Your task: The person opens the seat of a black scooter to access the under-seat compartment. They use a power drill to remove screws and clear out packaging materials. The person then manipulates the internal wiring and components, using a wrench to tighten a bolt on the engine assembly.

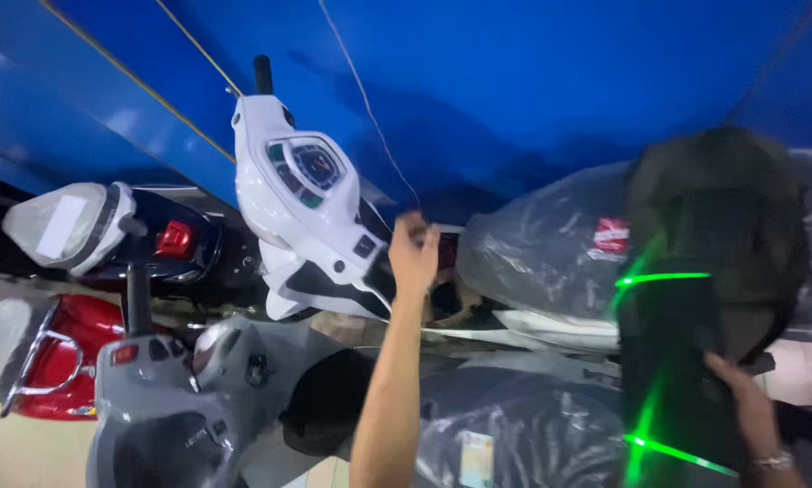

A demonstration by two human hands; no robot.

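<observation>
My left hand (pixel 413 253) is stretched forward and closed in a fist at the near handlebar end of a white scooter (pixel 302 203) with a round dial. A thin cord (pixel 370 113) runs down the blue sheet to the same spot. My right hand (pixel 739 390), with a metal band at the wrist, grips the edge of a large, blurred black object (pixel 713 235) marked with bright green stripes. I cannot tell what that object is.
Several scooters are packed close together: a dark one with a red tail light (pixel 166 237), a red one (pixel 62 357), a grey one (pixel 166 398). Clear plastic wrap (pixel 542 239) covers others to the right. A blue sheet (pixel 514 81) fills the background.
</observation>
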